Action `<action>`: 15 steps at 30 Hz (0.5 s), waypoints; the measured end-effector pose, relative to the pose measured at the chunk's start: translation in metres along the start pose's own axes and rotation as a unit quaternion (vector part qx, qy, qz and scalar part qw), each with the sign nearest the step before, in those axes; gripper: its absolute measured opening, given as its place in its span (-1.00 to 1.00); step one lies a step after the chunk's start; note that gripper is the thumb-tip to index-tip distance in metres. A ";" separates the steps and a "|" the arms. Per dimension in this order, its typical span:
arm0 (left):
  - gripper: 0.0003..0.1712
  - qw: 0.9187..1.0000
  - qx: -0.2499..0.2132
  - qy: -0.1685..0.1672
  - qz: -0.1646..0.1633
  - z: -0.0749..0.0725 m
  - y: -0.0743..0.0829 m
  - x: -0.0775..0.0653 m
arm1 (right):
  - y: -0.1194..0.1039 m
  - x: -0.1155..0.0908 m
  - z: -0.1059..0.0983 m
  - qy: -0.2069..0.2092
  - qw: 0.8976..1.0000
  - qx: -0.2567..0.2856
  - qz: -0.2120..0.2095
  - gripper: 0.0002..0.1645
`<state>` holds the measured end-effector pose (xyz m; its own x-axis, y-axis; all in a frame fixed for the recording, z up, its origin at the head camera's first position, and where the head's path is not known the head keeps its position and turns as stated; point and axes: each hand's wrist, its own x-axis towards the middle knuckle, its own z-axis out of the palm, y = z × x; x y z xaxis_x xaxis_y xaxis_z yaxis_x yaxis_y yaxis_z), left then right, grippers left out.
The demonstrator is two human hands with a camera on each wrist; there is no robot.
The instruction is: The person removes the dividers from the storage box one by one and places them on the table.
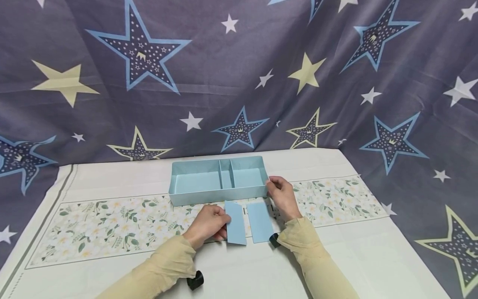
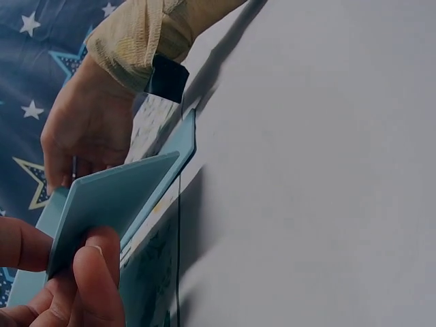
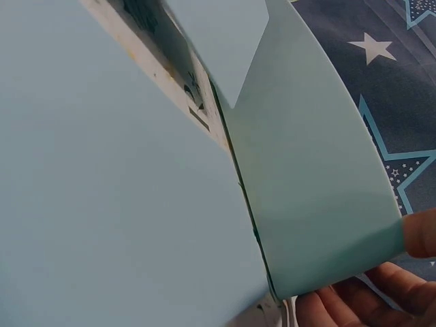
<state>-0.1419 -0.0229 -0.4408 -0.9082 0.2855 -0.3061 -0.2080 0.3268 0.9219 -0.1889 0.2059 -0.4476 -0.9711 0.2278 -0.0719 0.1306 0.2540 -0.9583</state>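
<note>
A light-blue open box [image 1: 209,195] with two cross dividers stands on the table. My right hand [image 1: 282,196] grips its near right corner; in the right wrist view the thumb lies at the rim of the box wall [image 3: 313,157] and the fingers curl by its end. With thumb and fingers, my left hand [image 1: 209,223] pinches the left edge of a small blue panel [image 1: 236,224]. That panel [image 2: 116,194] stands tilted up in the left wrist view. A second blue panel [image 1: 260,222] lies on the cloth, just right of the held one and below the right wrist.
A white tablecloth [image 1: 112,278] with a floral band [image 1: 112,226] covers the table. Behind and to the right hangs a dark star-patterned curtain [image 1: 209,99]. Each sleeve has a black strap at the wrist, such as the left strap [image 1: 195,280].
</note>
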 end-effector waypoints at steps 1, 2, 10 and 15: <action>-0.88 1.000 -0.003 -0.002 -0.001 0.001 0.000 0.000 | 0.000 0.000 0.000 0.001 1.000 -0.001 -0.003 -0.59; -0.88 1.000 -0.005 -0.003 -0.002 0.001 -0.001 0.001 | 0.000 0.000 0.000 0.001 1.000 -0.002 -0.007 -0.59; -0.86 1.000 -0.014 -0.010 -0.005 0.004 -0.003 0.003 | -0.001 0.001 -0.002 -0.002 1.000 0.002 -0.003 -0.58; -0.86 1.000 -0.021 -0.011 -0.010 0.004 -0.005 0.004 | 0.000 0.001 0.000 0.002 1.000 0.005 0.004 -0.58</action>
<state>-0.1431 -0.0200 -0.4480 -0.8951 0.2996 -0.3302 -0.2421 0.2951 0.9243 -0.1895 0.2065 -0.4481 -0.9693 0.2328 -0.0793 0.1368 0.2420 -0.9606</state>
